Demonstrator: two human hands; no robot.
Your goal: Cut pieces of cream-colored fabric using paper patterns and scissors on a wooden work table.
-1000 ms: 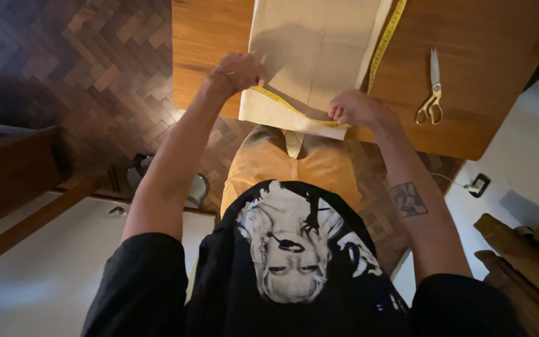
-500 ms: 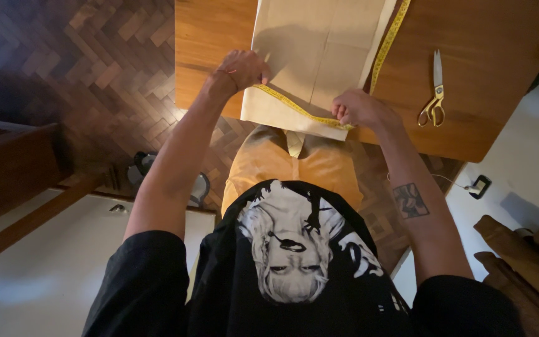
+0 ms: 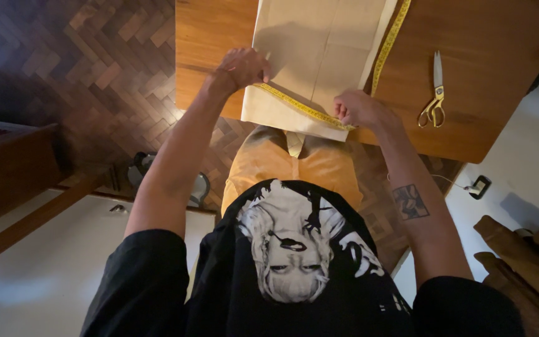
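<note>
A yellow measuring tape (image 3: pixel 304 108) runs slantwise across the near end of a pale beige cloth (image 3: pixel 319 50) that lies flat on the wooden bench (image 3: pixel 500 93). The left hand (image 3: pixel 243 67), fingers curled, presses one end of the tape onto the cloth's left edge. The right hand (image 3: pixel 355 109), closed almost to a fist, pinches the tape at the cloth's lower right corner, right at the bench's near edge. From there the tape turns and runs up along the cloth's right side. The cloth is smooth, with a lengthwise crease, and its near edge hangs slightly over the bench. Gold-handled scissors (image 3: pixel 435 93) lie well apart to the right, with bare wood around them. Bare bench also shows left of the cloth. Below the bench is a parquet floor (image 3: pixel 95 68).
</note>
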